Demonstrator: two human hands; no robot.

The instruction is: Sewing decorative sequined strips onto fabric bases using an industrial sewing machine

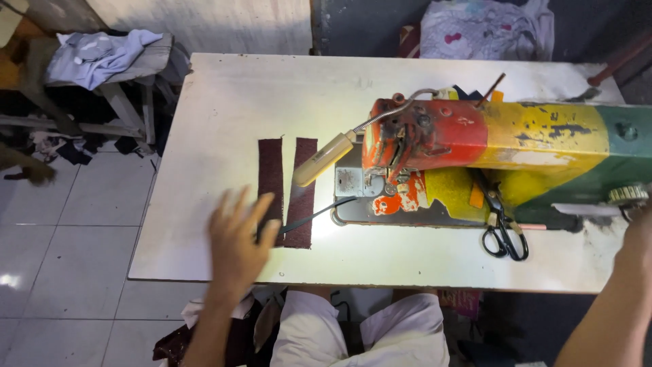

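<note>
Two dark maroon fabric strips lie side by side on the white table [224, 102], a left strip [270, 173] and a right strip [303, 197]. My left hand [238, 241] hovers with spread fingers over the near end of the left strip, holding nothing. My right hand [638, 228] is at the far right edge, by the handwheel [626, 195] of the old red, yellow and green sewing machine [489, 143]; its fingers are cut off by the frame.
A gooseneck lamp [326, 158] shines on the needle plate [353, 183]. Black scissors [504, 234] lie on the machine bed. A wooden bench with bluish cloth [102, 54] stands at the left, patterned cloth [485, 27] behind the table. Tiled floor is at left.
</note>
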